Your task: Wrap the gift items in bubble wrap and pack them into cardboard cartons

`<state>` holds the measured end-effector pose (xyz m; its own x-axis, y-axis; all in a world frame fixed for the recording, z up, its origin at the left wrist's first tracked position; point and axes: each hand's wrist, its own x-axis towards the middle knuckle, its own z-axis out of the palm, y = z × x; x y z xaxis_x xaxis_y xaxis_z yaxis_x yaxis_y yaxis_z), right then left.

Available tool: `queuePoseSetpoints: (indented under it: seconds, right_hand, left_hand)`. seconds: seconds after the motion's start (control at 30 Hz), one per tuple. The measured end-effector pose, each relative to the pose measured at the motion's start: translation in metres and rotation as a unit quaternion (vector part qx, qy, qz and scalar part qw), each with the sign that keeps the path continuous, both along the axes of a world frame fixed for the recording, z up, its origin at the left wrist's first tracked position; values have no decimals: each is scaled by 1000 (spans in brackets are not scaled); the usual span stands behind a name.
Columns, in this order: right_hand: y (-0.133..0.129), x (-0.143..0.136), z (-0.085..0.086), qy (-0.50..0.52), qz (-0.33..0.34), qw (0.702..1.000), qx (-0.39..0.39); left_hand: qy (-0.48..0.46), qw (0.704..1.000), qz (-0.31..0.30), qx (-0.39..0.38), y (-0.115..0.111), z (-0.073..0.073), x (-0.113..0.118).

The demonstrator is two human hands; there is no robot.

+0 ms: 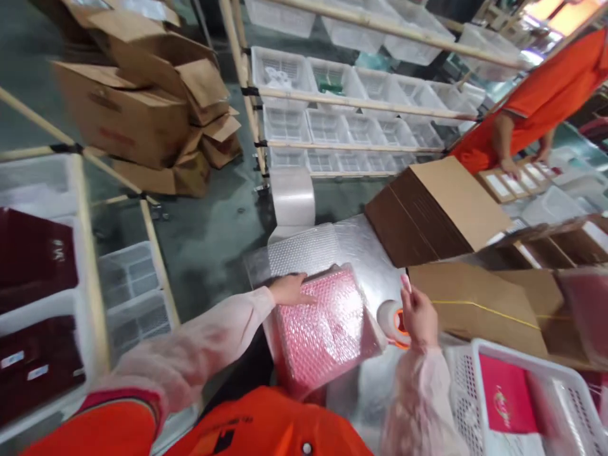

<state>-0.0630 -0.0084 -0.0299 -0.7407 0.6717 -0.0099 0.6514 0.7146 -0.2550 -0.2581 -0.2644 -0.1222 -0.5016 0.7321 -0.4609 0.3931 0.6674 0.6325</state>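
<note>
A pink item wrapped in clear bubble wrap [323, 323] lies at the near edge of the metal table [370, 253]. My left hand [291, 290] rests on its upper left part, fingers spread. My right hand [422, 316] is raised to the right of the package, fingers bent, with a small pinkish thing at the fingertips that is too small to name. Just left of that hand a tape roll in an orange-edged dispenser [393, 320] sits on the table. Behind the package lies more bubble wrap [304, 250], running from a roll [293, 196] at the table's far edge.
Brown cardboard [427, 209] stands at the table's back right. A white basket [479, 380] with a red item [507, 392] is at lower right. Racks of clear bins [327, 126] stand ahead, crates [88, 266] at left, boxes [137, 120] on the floor. A person in orange [546, 95] works at upper right.
</note>
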Motion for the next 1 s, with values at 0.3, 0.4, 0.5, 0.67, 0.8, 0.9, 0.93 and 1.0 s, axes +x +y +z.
queuePoseSetpoints:
  seconds: [0.3,0.4,0.5,0.67,0.8,0.9,0.93,1.0]
  right_hand:
    - [-90,170,-82,-211,-91,964,-131]
    - [-105,151,-96,-94,-23,986,-138]
    - [-110,118,-113,-21,-25,993,-113]
    - [-89,78,-132,138,-88,982,-90]
    - [-87,71,-117,133,-101,984,-64]
    - [-109,59,-97,47,0,998,50]
    - [-116,56,-91,19,79,995,51]
    - [-127,55,-84,34,165,985,-41]
  left_hand:
    - [17,999,-42,3,-1,-5,0]
    - [5,999,-31,15,0,-9,-3]
    - [2,1000,-11,24,0,-11,-4]
    - [4,999,-11,34,-1,-12,-4]
    - [23,999,-34,26,-2,-13,-4]
    - [26,998,-35,35,-3,-15,-4]
    - [25,998,-33,40,-3,-15,-4]
    - [28,999,-26,39,-3,-15,-2]
